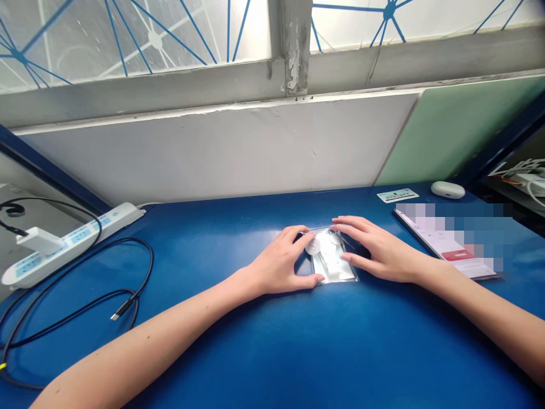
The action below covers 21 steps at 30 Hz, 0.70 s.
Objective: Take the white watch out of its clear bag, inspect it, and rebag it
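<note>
Far left on the blue desk (264,352): white power strip (68,244) lying diagonally at the desk's edge, white charger plug (38,240) seated in it, black cable (85,284) looping over the desk with its free connector end lying loose just right of the loop. Left arm comes in from bottom left; left hand (283,264) palm down, fingers spread, thumb tip against the near left corner of a clear plastic packet (334,261), index finger curled over the packet's far left corner. Left grip is apart, not closed on anything, just pressing the packet's edge. Packet lies flat on the desk at centre, between both hands; white parts inside it, a round white piece (313,245) near the far left corner; what the rest is cannot be told through the glare. Right hand (377,250) palm down, fingers extended and splayed, fingertips resting on the packet's right side and far edge, thumb touching its right edge. Right grip also apart, flat on the packet, not clamped. Right arm exits at the lower right. Right of that hand: a phone (443,244) lying flat, screen lit, partly blurred. Behind the phone a small white label card (397,195) flat on the desk, and just beside it to the right a white oval earbud-type case (447,190), closed. Far right edge, off the desk: white wires (528,170) in a dim recess. Behind everything a white wall panel (221,153), a green panel (460,130) to the right, windows above.
</note>
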Available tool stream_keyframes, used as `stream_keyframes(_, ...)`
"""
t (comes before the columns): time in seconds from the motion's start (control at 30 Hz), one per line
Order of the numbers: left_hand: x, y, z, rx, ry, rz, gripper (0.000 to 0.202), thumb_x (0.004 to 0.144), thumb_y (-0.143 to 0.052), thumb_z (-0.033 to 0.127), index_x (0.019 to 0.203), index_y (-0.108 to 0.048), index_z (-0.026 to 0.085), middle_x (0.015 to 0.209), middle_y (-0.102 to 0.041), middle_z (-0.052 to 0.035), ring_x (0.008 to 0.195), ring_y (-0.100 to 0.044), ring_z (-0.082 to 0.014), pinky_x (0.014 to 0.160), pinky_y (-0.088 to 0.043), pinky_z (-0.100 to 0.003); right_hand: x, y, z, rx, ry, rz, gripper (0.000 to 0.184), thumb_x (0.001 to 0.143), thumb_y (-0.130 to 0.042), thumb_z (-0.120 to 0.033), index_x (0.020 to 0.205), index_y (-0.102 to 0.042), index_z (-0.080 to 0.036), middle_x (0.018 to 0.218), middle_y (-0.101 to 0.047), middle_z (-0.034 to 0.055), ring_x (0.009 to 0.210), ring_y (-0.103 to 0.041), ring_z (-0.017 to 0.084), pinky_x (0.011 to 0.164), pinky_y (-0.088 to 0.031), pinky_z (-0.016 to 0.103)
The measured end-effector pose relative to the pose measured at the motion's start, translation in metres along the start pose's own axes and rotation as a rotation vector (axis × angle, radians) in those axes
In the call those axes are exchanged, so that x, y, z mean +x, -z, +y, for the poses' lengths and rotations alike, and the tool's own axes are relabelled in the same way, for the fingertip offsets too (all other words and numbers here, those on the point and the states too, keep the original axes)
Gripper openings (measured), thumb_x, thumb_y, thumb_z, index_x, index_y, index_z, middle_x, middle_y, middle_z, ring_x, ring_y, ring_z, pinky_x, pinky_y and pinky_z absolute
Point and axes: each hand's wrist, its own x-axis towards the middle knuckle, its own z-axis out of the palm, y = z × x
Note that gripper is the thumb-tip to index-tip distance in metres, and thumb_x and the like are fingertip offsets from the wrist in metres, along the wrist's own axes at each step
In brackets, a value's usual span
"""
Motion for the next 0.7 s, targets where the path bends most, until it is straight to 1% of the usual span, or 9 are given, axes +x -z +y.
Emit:
stream_keyframes(0.07, -0.0001, -0.0002, 0.0005, 0.005, 0.003, 0.002, 0.075, 0.081, -0.073, 0.048, 0.141, -0.047, 0.014, 0.143, -0.048, -0.0206, 0.136, -0.045, -0.0354, 0.111, -0.043, -0.051, -0.0022, 0.0025, -0.0013, 0.002, 0.023, -0.081, 0.07, 0.092, -0.058, -0.05, 0.152, -0.038, -0.02, 0.157, -0.041, 0.0181, 0.144, -0.038, 0.036, 0.112, -0.041, 0.056)
stream_keyframes(0.17, -0.0004, -0.0006, 0.001, 0.001, 0.011, 0.017, 0.067, 0.083, -0.071, 0.047, 0.138, -0.048, 0.017, 0.144, -0.048, -0.0196, 0.137, -0.045, -0.0341, 0.111, -0.043, -0.052, -0.0043, 0.0017, -0.0042, 0.024, 0.002, -0.134, 0.084, 0.089, -0.061, -0.056, 0.158, -0.027, -0.021, 0.162, -0.033, 0.0186, 0.146, -0.034, 0.039, 0.113, -0.039, 0.059)
stream_keyframes(0.37, -0.0006, -0.0017, 0.0018, 0.013, 0.042, 0.052, 0.042, 0.088, -0.066, 0.036, 0.123, -0.054, 0.018, 0.142, -0.051, -0.0185, 0.137, -0.046, -0.0326, 0.111, -0.043, -0.052, -0.0014, -0.0036, -0.0081, 0.029, -0.072, -0.14, 0.081, 0.091, -0.057, -0.059, 0.157, -0.03, -0.02, 0.163, -0.031, 0.018, 0.148, -0.031, 0.039, 0.114, -0.037, 0.06)
stream_keyframes(0.47, -0.0012, -0.0022, 0.0023, 0.032, 0.056, 0.05, 0.036, 0.091, -0.061, 0.036, 0.122, -0.054, 0.018, 0.144, -0.05, -0.0193, 0.139, -0.044, -0.0321, 0.113, -0.041, -0.052, 0.0006, -0.0055, -0.0098, 0.017, -0.102, -0.141, 0.082, 0.092, -0.054, -0.06, 0.157, -0.03, -0.018, 0.164, -0.029, 0.0183, 0.15, -0.026, 0.038, 0.116, -0.034, 0.059)
stream_keyframes(0.57, -0.0018, -0.0023, 0.0025, 0.043, 0.074, 0.039, 0.045, 0.092, -0.061, 0.038, 0.129, -0.051, 0.015, 0.15, -0.044, -0.0219, 0.143, -0.039, -0.0325, 0.114, -0.04, -0.051, 0.0007, -0.0064, -0.0104, 0.002, -0.102, -0.144, 0.081, 0.094, -0.051, -0.06, 0.158, -0.028, -0.017, 0.165, -0.026, 0.0181, 0.151, -0.024, 0.037, 0.118, -0.033, 0.057)
stream_keyframes(0.7, -0.0014, -0.0021, 0.0015, 0.045, 0.079, 0.011, 0.071, 0.088, -0.065, 0.046, 0.146, -0.037, 0.014, 0.159, -0.03, -0.0237, 0.149, -0.029, -0.0349, 0.117, -0.035, -0.054, -0.0006, -0.0056, -0.0089, -0.001, -0.066, -0.13, 0.08, 0.094, -0.052, -0.058, 0.159, -0.024, -0.021, 0.165, -0.027, 0.0165, 0.15, -0.026, 0.037, 0.116, -0.034, 0.059)
